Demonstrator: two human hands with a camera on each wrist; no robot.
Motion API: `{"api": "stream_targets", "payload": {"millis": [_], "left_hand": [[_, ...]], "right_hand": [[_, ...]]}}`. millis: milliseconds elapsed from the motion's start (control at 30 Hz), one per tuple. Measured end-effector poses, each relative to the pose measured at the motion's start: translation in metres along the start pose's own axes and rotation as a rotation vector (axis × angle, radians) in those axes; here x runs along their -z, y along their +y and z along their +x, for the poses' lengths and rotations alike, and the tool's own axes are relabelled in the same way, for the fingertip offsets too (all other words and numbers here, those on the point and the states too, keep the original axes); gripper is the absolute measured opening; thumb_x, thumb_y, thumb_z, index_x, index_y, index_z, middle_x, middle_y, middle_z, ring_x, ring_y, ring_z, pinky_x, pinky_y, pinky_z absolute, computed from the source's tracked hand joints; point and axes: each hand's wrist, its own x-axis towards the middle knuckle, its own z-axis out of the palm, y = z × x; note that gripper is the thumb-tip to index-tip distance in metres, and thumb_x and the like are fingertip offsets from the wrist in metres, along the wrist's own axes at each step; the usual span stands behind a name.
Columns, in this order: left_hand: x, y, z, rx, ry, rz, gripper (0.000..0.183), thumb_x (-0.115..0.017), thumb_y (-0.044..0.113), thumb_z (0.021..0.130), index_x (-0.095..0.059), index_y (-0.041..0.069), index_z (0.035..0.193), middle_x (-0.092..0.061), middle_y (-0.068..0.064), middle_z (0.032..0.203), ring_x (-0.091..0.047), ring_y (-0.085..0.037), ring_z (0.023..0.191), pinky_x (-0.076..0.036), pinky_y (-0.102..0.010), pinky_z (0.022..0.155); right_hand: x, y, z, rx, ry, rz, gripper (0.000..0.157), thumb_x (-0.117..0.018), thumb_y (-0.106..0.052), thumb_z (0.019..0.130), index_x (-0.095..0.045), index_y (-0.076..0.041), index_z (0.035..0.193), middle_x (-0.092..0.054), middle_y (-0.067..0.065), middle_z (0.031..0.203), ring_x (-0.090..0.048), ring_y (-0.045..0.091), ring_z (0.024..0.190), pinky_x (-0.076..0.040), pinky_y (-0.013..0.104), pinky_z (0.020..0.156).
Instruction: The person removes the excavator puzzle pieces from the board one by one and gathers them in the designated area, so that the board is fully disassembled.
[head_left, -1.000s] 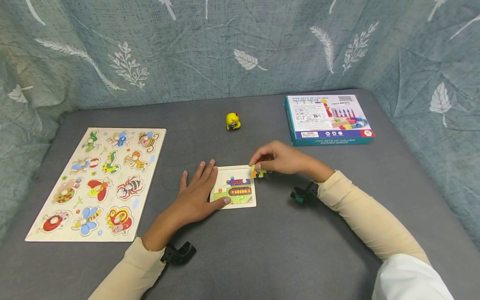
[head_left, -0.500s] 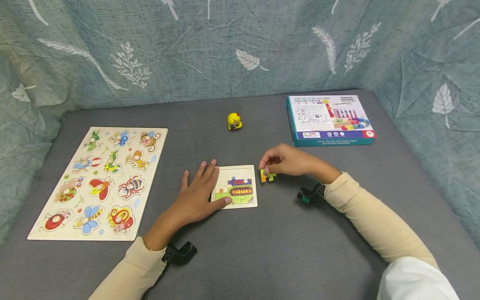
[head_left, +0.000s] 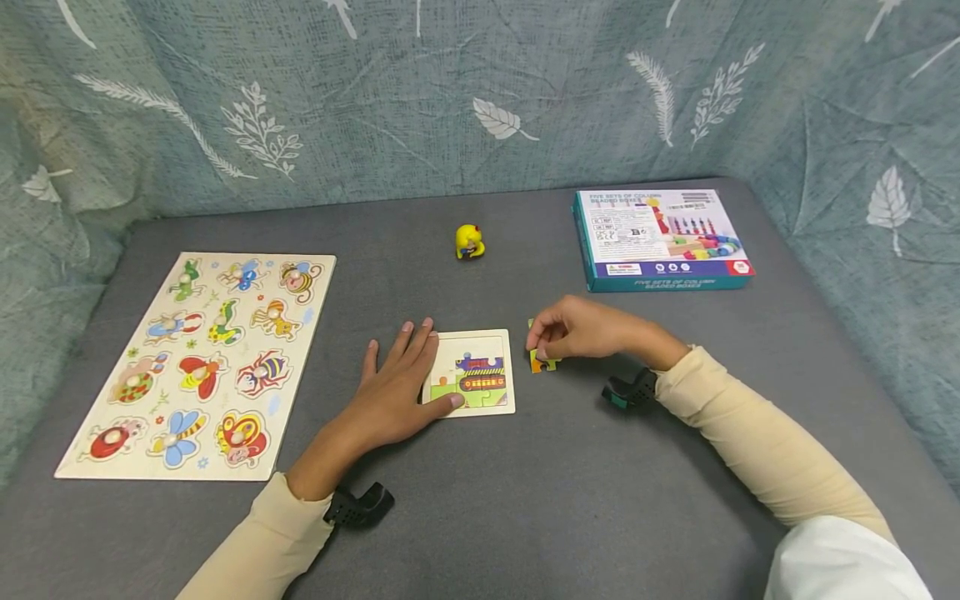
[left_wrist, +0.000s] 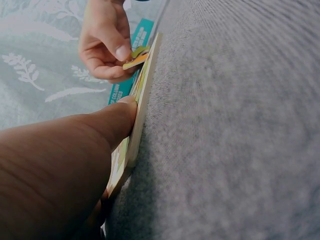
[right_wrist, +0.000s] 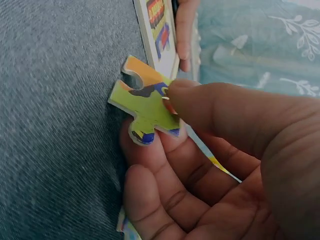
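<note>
My right hand [head_left: 581, 327] pinches a jigsaw piece [right_wrist: 140, 97] between thumb and fingers, just right of the small puzzle board [head_left: 442, 354]. The piece is green and orange with dark patches, a notch and a rounded knob. Spread across the board's left side, my left hand [head_left: 393, 385] rests with straight fingers, its thumb [left_wrist: 127, 107] on the near edge. Fitted pieces [head_left: 482, 383] on the board show a purple and orange tracked vehicle over green; its upper and left parts are bare. Edges of further pieces [right_wrist: 125, 227] show around the right fingers, mostly hidden.
At the left lies a large wooden insect peg puzzle [head_left: 202, 367]. A small yellow toy [head_left: 469, 242] stands behind the board. The teal-sided bead-set box [head_left: 663, 237] lies at the back right, before a leaf-patterned curtain [head_left: 375, 100].
My right hand has moved rightward with the jigsaw piece, from over the board's upper right corner to beside the board. My left hand has stayed in place.
</note>
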Motion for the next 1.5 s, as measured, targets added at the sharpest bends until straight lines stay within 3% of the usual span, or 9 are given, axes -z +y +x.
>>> {"api": "stream_targets", "payload": {"millis": [367, 700, 867, 1033, 1233, 1500], "left_hand": [[0.000, -0.001, 0.001, 0.000, -0.007, 0.004, 0.094, -0.059, 0.054, 0.091, -0.014, 0.002, 0.155, -0.002, -0.009, 0.163, 0.006, -0.028, 0.147, 0.011, -0.059, 0.108], [-0.001, 0.000, 0.001, 0.003, -0.006, -0.006, 0.092, -0.060, 0.053, 0.091, -0.015, 0.004, 0.155, -0.002, -0.008, 0.163, 0.006, -0.027, 0.147, 0.011, -0.059, 0.109], [-0.001, 0.001, -0.003, -0.040, 0.023, -0.030, 0.081, -0.061, 0.047, 0.094, -0.023, 0.012, 0.156, -0.002, -0.010, 0.162, 0.008, -0.030, 0.147, 0.009, -0.062, 0.108], [-0.001, 0.007, -0.002, -0.131, 0.049, -0.071, 0.063, -0.057, 0.039, 0.098, -0.033, 0.020, 0.153, -0.002, -0.013, 0.162, 0.010, -0.034, 0.146, 0.001, -0.064, 0.109], [-0.003, 0.015, 0.000, -0.194, 0.008, -0.057, 0.053, -0.050, 0.036, 0.102, -0.036, 0.024, 0.152, -0.003, -0.012, 0.162, 0.006, -0.036, 0.146, -0.001, -0.065, 0.109], [-0.004, 0.020, -0.002, -0.178, -0.091, -0.032, 0.056, -0.049, 0.045, 0.101, -0.033, 0.029, 0.153, 0.005, -0.014, 0.162, 0.013, -0.036, 0.145, 0.006, -0.063, 0.109]], "right_hand": [[0.004, -0.001, -0.005, 0.006, 0.005, -0.094, 0.014, -0.064, 0.002, 0.090, -0.073, 0.001, 0.100, -0.070, 0.003, 0.091, -0.062, 0.012, 0.081, -0.051, 0.028, 0.070], [0.007, -0.002, -0.008, -0.040, 0.026, -0.084, 0.016, -0.064, 0.000, 0.092, -0.071, 0.002, 0.106, -0.070, 0.005, 0.095, -0.061, 0.015, 0.084, -0.050, 0.030, 0.072], [0.009, -0.004, -0.006, -0.033, 0.087, -0.081, 0.017, -0.064, 0.000, 0.092, -0.071, 0.002, 0.107, -0.070, 0.007, 0.095, -0.062, 0.016, 0.084, -0.050, 0.030, 0.073], [0.013, -0.011, -0.002, -0.028, 0.114, -0.079, 0.018, -0.063, 0.000, 0.093, -0.071, 0.002, 0.109, -0.070, 0.008, 0.096, -0.062, 0.017, 0.084, -0.051, 0.032, 0.074], [0.014, -0.016, 0.003, -0.026, 0.105, -0.090, 0.018, -0.062, -0.002, 0.094, -0.071, 0.001, 0.110, -0.070, 0.009, 0.096, -0.063, 0.017, 0.085, -0.052, 0.033, 0.075], [0.015, -0.017, 0.009, -0.015, 0.094, -0.069, 0.019, -0.060, -0.004, 0.096, -0.070, 0.002, 0.111, -0.070, 0.011, 0.097, -0.062, 0.017, 0.079, -0.050, 0.033, 0.070]]}}
